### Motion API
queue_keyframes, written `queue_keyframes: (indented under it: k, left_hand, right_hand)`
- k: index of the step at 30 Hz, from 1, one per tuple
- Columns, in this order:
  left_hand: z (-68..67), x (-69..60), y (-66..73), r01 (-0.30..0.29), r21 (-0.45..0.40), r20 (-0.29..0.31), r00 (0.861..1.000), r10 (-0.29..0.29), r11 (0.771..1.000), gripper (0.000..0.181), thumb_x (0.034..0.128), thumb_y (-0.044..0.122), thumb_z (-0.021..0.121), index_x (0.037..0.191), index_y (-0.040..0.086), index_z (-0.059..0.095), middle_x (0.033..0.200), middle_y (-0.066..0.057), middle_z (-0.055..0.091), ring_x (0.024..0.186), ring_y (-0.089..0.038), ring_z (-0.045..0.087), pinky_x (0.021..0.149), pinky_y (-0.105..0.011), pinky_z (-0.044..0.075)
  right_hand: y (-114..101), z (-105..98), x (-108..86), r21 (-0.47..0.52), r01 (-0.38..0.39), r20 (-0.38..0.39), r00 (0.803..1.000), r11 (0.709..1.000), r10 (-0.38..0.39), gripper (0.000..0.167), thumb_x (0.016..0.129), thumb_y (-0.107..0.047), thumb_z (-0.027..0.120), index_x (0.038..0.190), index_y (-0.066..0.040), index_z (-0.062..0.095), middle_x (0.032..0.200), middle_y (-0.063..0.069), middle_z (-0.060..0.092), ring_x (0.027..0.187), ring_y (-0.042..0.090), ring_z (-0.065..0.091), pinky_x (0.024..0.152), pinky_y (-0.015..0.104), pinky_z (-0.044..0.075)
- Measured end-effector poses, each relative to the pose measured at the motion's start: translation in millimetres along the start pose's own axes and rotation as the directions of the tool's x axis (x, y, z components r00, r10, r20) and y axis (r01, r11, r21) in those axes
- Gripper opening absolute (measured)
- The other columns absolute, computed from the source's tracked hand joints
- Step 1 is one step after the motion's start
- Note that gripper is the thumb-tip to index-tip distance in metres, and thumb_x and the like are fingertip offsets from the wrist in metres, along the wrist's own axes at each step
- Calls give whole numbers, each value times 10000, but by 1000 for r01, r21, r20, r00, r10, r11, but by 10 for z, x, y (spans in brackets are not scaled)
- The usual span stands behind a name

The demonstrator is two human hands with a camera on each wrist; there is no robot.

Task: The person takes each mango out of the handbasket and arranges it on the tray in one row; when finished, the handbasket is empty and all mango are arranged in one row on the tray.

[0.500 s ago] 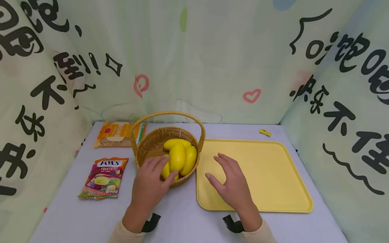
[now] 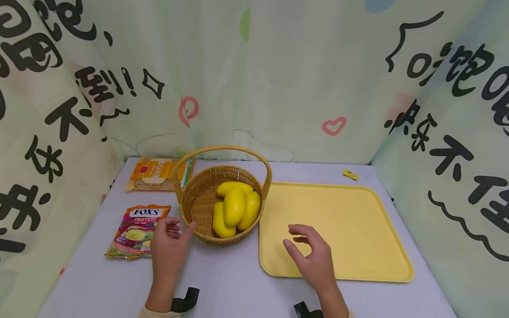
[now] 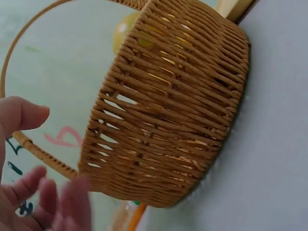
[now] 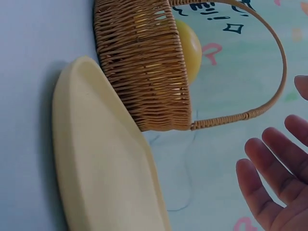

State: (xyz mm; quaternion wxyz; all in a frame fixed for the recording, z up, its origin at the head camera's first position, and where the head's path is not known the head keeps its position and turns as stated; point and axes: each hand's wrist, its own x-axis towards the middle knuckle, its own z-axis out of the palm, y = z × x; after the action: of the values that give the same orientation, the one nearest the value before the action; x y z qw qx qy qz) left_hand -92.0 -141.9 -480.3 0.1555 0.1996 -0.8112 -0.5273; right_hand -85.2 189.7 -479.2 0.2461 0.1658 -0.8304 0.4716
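Lying leftmost, candy bag: flat on the table, orange package farther back.
Left hand: just left of the basket, overlapping the candy bag's right edge in the head view; fingers loosely bent, thumb apart, nothing held. Touching the basket? Can't tell.
Basket: key thing here, between both hands, right of and slightly beyond the left hand, so left one nearer. Handle arching side to side.
Yellow fruit: four visible, bunched in the basket's right half, middle one lengthwise roughly front to back.
Right hand: over the tray, fingers bent, thumb apart, nothing held.
Small yellow packet: behind the tray.
Right wrist view: fruit poking past the basket rim, tray lip side-on; no candy bag, unlike head view.
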Motion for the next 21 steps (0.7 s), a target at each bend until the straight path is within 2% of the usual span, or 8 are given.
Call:
queue_keyframes:
  k: [2,4,7,9,11,14,18,21]
  left_hand:
    - [-5,52,-56,101,-67,87,992,-95,993,630,940,321,811,1475,135,535,1293,-168,588,1071,-289,604,767,-202,609]
    - [-8,91,-107,194,-143,189,968,-166,971,813,947,316,803,1631,249,370,1505,-191,477,1269,-363,564,837,-320,669]
    - [1,132,-180,298,-261,311,926,-212,918,983,969,267,780,1701,395,138,1736,-168,218,1515,-454,378,974,-513,640]
    - [17,143,-214,333,-324,345,913,-217,886,1025,978,223,766,1699,433,69,1781,-124,124,1587,-464,268,1041,-581,584]
    - [45,153,-235,340,-373,354,912,-206,864,1046,981,167,754,1696,444,42,1791,-90,100,1610,-448,232,1079,-616,547]
    - [97,157,-250,327,-413,355,917,-181,850,1072,973,89,741,1697,440,33,1789,-61,129,1604,-411,264,1097,-620,538]
    - [162,148,-275,313,-433,360,920,-156,845,1071,963,40,733,1701,418,55,1779,-56,163,1569,-397,331,1071,-589,567]
    - [189,139,-302,310,-433,354,922,-156,846,1056,955,40,744,1705,384,85,1775,-56,179,1568,-395,337,1053,-556,577]
  right_hand:
    - [21,4,-65,53,-45,-8,999,998,45,414,834,47,826,1207,-114,745,1128,36,760,1013,146,728,834,191,632]
    - [32,2,-122,100,-95,-12,995,990,96,389,844,68,807,1196,-87,748,1120,8,757,1003,131,734,829,180,626]
    - [35,-9,-188,160,-172,-5,985,972,175,342,868,72,786,1175,-75,751,1119,-39,751,997,117,739,833,160,615]
    - [32,-23,-214,174,-211,5,977,962,214,318,886,58,778,1173,-76,751,1122,-55,748,1003,119,739,837,168,618]
    - [33,-38,-231,178,-244,16,969,953,245,310,898,45,773,1180,-84,749,1131,-50,746,1019,123,733,841,180,622]
    - [42,-62,-247,165,-294,37,956,942,292,315,907,16,781,1203,-85,740,1161,-30,737,1059,135,716,848,194,628]
    - [44,-85,-242,149,-376,86,926,914,367,384,895,-51,822,1257,-126,718,1235,-27,709,1139,172,678,863,226,643]
    - [35,-80,-211,138,-409,135,910,902,392,469,875,-95,856,1307,-165,689,1301,-31,682,1183,159,649,879,272,655]
